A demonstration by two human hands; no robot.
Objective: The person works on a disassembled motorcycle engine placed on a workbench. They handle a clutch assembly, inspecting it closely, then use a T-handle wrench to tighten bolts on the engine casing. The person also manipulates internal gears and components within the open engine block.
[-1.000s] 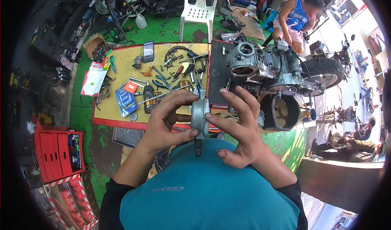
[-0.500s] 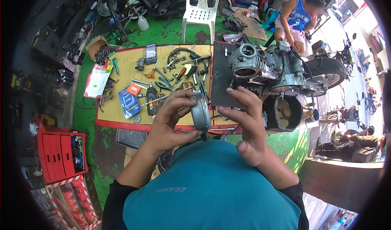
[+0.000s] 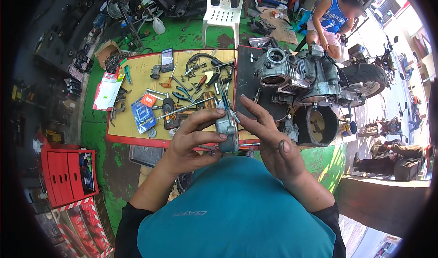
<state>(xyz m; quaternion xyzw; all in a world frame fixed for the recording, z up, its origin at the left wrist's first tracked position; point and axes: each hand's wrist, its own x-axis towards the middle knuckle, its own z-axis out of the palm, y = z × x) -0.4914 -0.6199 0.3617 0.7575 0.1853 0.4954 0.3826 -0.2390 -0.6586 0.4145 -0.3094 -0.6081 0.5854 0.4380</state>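
Left hand (image 3: 189,141) — clamped on grey metal cover (image 3: 231,140), edge-on, long axis up-down in view | right hand (image 3: 279,154) — fingers apart, just right of cover | by table (image 3: 137,142) near edge

part (image 3: 232,137) in left grip (image 3: 189,141) | drill (image 3: 169,108) on table (image 3: 121,128) | engine (image 3: 294,73) right | chair (image 3: 214,13) behind | cabinet (image 3: 59,166) left

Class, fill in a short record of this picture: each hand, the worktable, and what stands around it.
Left hand: holds a grey metal part between thumb and fingers
Right hand: fingers spread beside the part; fingertip contact unclear
Worktable: yellow top bearing a blue packet and an orange-handled tool
To the right: engine, a tyre beside it
Beyond: white chair, seated person in blue
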